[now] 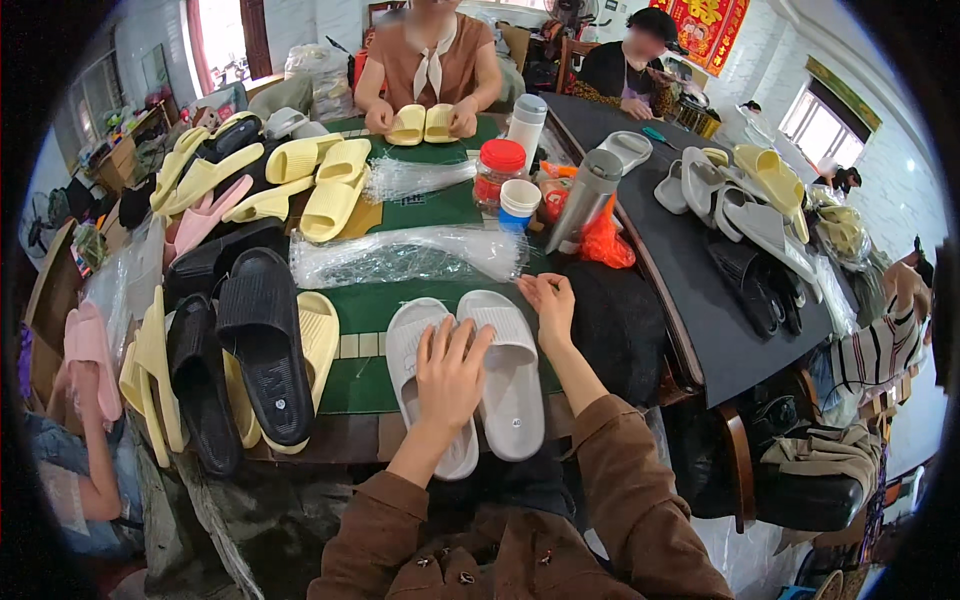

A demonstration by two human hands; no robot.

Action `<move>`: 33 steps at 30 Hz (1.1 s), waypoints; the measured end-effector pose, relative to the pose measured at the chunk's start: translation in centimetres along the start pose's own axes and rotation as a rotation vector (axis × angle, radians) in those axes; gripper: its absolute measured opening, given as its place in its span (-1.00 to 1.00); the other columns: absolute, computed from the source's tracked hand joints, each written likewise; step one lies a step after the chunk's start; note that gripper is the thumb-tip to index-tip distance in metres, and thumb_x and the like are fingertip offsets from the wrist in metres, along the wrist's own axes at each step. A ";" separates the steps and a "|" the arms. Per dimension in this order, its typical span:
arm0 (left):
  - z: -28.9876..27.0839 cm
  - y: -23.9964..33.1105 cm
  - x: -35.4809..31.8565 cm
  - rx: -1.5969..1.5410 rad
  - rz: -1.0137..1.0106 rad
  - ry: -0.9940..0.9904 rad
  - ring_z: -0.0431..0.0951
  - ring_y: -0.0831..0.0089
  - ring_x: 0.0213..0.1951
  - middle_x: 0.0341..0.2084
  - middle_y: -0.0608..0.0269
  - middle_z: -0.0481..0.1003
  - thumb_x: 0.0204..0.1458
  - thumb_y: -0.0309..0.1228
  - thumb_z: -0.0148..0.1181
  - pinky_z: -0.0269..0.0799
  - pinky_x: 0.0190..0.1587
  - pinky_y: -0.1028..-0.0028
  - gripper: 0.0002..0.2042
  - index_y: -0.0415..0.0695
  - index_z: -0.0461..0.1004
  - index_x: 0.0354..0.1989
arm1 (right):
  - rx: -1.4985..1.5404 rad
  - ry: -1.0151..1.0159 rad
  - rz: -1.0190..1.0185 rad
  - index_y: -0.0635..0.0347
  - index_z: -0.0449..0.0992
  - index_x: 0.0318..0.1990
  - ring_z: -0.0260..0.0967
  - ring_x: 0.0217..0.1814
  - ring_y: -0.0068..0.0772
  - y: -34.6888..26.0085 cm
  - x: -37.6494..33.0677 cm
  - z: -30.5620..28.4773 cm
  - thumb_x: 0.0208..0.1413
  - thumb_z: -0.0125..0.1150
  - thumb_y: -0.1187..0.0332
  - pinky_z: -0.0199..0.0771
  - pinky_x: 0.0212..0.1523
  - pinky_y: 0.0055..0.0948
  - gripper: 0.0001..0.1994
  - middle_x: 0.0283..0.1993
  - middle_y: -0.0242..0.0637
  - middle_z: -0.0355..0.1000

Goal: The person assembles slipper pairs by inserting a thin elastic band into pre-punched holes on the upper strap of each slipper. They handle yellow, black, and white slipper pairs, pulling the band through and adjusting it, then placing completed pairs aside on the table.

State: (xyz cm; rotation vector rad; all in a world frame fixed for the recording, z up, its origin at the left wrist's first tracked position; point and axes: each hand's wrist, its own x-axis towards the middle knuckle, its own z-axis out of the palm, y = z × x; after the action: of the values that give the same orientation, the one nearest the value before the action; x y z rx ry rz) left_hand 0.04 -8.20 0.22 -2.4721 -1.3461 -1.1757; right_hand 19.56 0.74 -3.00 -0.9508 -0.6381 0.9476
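Observation:
A pair of pale grey slide slippers lies side by side at the table's near edge, toes away from me. My left hand (452, 365) rests flat across the left slipper (458, 455), its spread fingertips reaching the strap of the right slipper (513, 405). Beyond them stretches a bundle of thin clear plastic ties (405, 257). At the bundle's right end, my right hand (550, 308) has its thumb and fingertips drawn together. Whatever is between them is too thin to make out.
Black slippers (265, 330) and yellow slippers (335, 190) crowd the left side. A steel thermos (590, 190), a paper cup (518, 205) and a red-lidded jar (498, 172) stand ahead. Across the table, a person holds yellow slippers (424, 125). More slippers (745, 215) lie on the dark right-hand table.

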 end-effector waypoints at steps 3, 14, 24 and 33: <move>-0.2 0.1 0.1 0.003 0.000 0.007 0.39 0.06 0.10 -0.03 0.15 0.46 -0.15 -0.50 0.18 0.15 0.21 0.03 -0.56 0.02 0.46 0.02 | -0.111 0.023 -0.051 0.34 0.37 -0.21 0.50 -0.11 -0.27 0.5 0.4 0.0 0.19 0.10 0.48 0.52 -0.08 -0.46 -0.89 -0.15 -0.12 0.46; -0.2 0.1 0.1 0.000 0.008 0.023 0.39 0.05 0.08 -0.04 0.14 0.45 -0.14 -0.51 0.17 0.17 0.19 0.02 -0.55 -0.01 0.45 0.03 | -0.874 -0.163 -0.260 0.35 0.54 -0.32 0.51 -0.32 -0.34 0.5 1.8 1.0 0.00 0.25 0.49 0.50 -0.30 -0.41 -0.89 -0.32 -0.13 0.48; -0.2 0.1 0.0 -0.003 0.003 0.024 0.38 0.06 0.09 -0.04 0.15 0.44 -0.12 -0.52 0.15 0.18 0.19 0.03 -0.57 -0.01 0.46 0.02 | -0.746 -0.239 -0.302 0.39 0.54 -0.31 0.54 -0.40 -0.46 -1.8 1.4 3.3 0.04 0.21 0.51 0.53 -0.38 -0.49 -0.89 -0.43 -0.20 0.54; -0.1 0.0 0.0 -0.013 0.000 0.025 0.39 0.06 0.08 -0.04 0.15 0.44 -0.09 -0.52 0.14 0.18 0.20 0.05 -0.58 -0.01 0.45 0.03 | -0.582 -0.066 0.012 0.43 0.53 -0.33 0.46 -0.43 -0.57 -0.4 1.0 2.3 0.11 0.19 0.43 0.54 -0.38 -0.52 -0.83 -0.43 -0.24 0.50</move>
State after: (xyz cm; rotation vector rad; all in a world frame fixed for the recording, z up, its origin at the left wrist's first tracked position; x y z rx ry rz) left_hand -0.04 -8.22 0.30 -2.4574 -1.3361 -1.2156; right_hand 18.30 2.41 -1.49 -1.4403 -0.9935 0.8176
